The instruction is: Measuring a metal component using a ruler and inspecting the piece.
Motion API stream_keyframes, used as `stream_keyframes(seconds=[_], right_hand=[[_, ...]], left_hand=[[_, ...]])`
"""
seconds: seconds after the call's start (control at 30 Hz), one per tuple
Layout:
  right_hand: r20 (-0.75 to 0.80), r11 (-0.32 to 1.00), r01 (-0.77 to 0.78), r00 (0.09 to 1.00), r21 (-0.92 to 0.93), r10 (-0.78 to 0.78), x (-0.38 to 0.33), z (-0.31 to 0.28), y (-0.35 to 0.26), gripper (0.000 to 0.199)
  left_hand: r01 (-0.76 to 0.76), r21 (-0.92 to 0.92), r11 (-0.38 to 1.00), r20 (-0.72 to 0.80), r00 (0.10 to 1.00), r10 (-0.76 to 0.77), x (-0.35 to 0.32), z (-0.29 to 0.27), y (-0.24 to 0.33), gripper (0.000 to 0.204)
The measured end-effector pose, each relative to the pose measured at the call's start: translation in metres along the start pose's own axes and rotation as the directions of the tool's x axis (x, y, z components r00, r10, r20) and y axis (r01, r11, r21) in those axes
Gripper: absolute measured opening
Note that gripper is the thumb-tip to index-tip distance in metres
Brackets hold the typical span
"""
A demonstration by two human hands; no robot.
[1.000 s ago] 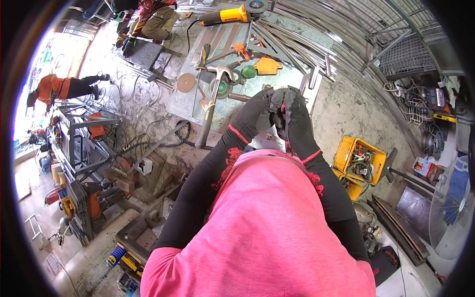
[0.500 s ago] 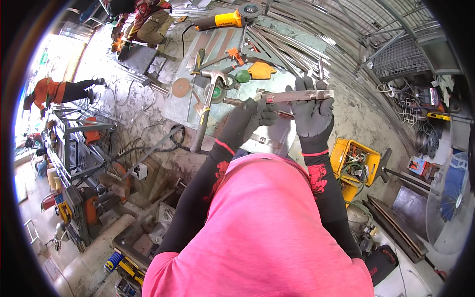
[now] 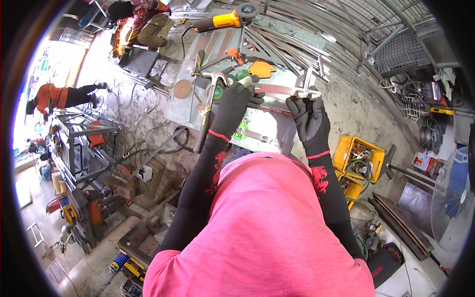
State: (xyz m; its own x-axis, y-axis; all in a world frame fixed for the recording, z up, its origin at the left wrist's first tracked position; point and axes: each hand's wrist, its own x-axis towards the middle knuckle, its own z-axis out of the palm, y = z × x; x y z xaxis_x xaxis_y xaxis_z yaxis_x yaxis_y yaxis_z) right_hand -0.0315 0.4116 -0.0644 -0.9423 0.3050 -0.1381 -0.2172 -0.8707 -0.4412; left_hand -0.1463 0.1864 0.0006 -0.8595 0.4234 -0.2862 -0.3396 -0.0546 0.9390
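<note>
Left hand [image 3: 235, 106], gloved: fingers narrow, closed about the left end of a metal strip [image 3: 277, 89]. Right hand [image 3: 311, 119], gloved: fingers part-curled under the strip's right end; whether clamped or merely supporting, cannot tell.

Strip, one: spanning the gap between the hands, nearly level. Change noted – hands together a second ago, now well apart; right palm, spread flat half a second ago, now curled. Import, as judged: the strip is being handled lengthwise by hand, no tool yet on it.

Surroundings, by the clock from the strip, twelve at the top:
Six – bright sheet [image 3: 274, 123], beneath and nearer the body.
Nine – hammer [image 3: 206, 119], just beside the left hand; disc [image 3: 182, 89] beyond.
Eleven – orange piece [image 3: 261, 70], near; grinder [image 3: 220, 21], farther.
Twelve – metal bars [image 3: 278, 48], loose bundle.
Between four and five – yellow crate [image 3: 340, 154], filled.
Ten, far – crouching co-worker [image 3: 151, 32], sparks [image 3: 118, 43] now larger.
</note>
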Motion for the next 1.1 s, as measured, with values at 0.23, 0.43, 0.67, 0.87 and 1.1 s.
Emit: stream_keyframes(seconds=[0.23,0.43,0.67,0.87,1.1], right_hand=[[-0.086,1.000,-0.013,0.996,-0.022,0.011,-0.001,0.008,0.008,0.039],[-0.114,1.000,-0.018,0.993,0.025,0.021,-0.001,0.013,0.009,0.029],[-0.087,0.997,-0.005,0.996,-0.075,-0.001,-0.002,0.002,0.008,0.042],[-0.087,1.000,-0.008,0.996,-0.012,0.007,-0.002,0.016,0.009,0.032],[-0.109,0.999,-0.003,0.994,-0.047,-0.002,-0.001,0.010,0.012,0.033]], left_hand=[[0.043,-0.061,0.997,-0.014,0.999,-0.044,0.008,-0.009,-0.013,0.032],[0.013,-0.124,0.992,-0.009,1.000,-0.014,0.009,-0.011,-0.018,0.030],[0.025,-0.150,0.988,0.002,1.000,-0.025,0.009,-0.008,-0.017,0.030],[0.035,-0.148,0.988,-0.038,0.998,-0.042,0.002,-0.008,-0.009,0.030],[0.042,-0.140,0.989,-0.057,0.997,-0.051,0.003,-0.007,-0.011,0.029]])
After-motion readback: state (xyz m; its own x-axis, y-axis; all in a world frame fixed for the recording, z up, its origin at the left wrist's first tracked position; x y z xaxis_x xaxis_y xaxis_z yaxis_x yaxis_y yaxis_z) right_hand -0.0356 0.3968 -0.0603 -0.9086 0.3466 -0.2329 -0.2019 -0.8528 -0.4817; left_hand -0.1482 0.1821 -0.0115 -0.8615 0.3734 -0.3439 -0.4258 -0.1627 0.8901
